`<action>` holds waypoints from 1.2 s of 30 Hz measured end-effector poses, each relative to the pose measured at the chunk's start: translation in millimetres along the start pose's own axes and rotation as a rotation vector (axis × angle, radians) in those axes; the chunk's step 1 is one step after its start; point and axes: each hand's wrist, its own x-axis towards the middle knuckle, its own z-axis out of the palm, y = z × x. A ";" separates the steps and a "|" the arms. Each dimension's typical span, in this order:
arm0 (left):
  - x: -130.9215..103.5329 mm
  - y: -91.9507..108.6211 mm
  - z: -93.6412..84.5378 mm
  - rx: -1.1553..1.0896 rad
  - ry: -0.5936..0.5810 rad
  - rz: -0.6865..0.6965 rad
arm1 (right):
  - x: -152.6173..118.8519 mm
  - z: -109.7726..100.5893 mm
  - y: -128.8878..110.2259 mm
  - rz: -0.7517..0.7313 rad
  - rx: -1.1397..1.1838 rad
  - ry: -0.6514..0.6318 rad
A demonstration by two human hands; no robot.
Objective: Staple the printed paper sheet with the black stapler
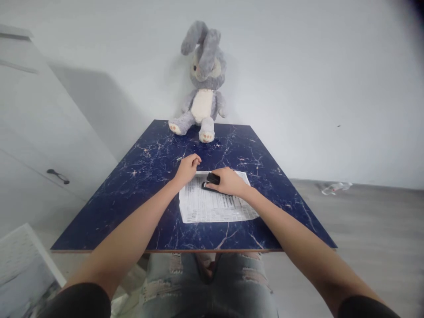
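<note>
Printed white sheets [212, 205] lie near the front of the dark blue table. My right hand [229, 181] is wrapped round a black stapler [213, 178], which rests over the upper part of the paper, its front end pointing left. At the paper's upper left corner is my left hand [189, 167], its fingers curled together; whatever they may hold is hidden. A small light-coloured piece [179, 159] lies on the table just left of my left hand.
A grey plush rabbit [202, 104] sits at the back of the blue marbled table [132, 176], against the wall. White cabinets with a dark handle [58, 176] stand at the left. A clear plastic item [335, 188] lies on the floor at the right.
</note>
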 end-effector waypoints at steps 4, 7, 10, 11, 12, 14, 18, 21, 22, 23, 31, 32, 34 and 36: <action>-5.8 6.6 10.6 -0.165 -0.070 0.015 | 1.5 -12.3 26.4 -0.128 0.261 -0.140; -7.9 9.2 15.8 -0.312 -0.140 -0.021 | -7.5 -31.7 64.1 -0.193 0.610 -0.371; -6.7 7.5 18.7 -0.490 -0.217 -0.121 | -16.5 -40.3 93.1 -0.196 0.817 -0.473; -6.0 6.4 19.3 -0.549 -0.228 -0.162 | -18.4 -39.9 97.7 -0.194 0.854 -0.504; -5.2 5.5 19.7 -0.600 -0.233 -0.203 | -19.4 -38.4 99.8 -0.191 0.879 -0.532; -4.1 4.2 19.8 -0.663 -0.236 -0.263 | -19.5 -34.2 98.9 -0.192 0.907 -0.563; -3.8 5.8 18.1 -0.668 -0.249 -0.299 | -16.6 -29.3 94.2 -0.185 0.941 -0.563; -4.6 9.0 16.2 -0.670 -0.247 -0.315 | -15.9 -28.4 95.6 -0.154 0.965 -0.564; -4.9 10.1 15.6 -0.670 -0.246 -0.321 | -16.0 -28.0 96.4 -0.139 0.973 -0.565; -5.2 11.0 15.1 -0.670 -0.247 -0.326 | -16.2 -27.4 97.0 -0.124 0.979 -0.565; -5.7 14.9 10.7 -0.691 -0.280 -0.365 | -15.5 -24.3 95.6 -0.073 0.999 -0.572; -5.7 15.1 10.1 -0.693 -0.282 -0.366 | -15.6 -25.0 95.3 -0.077 0.990 -0.575; -5.8 15.5 9.0 -0.693 -0.285 -0.368 | -16.2 -26.7 94.7 -0.097 0.969 -0.581; -5.9 15.8 8.4 -0.692 -0.284 -0.373 | -16.9 -27.4 93.4 -0.137 0.944 -0.576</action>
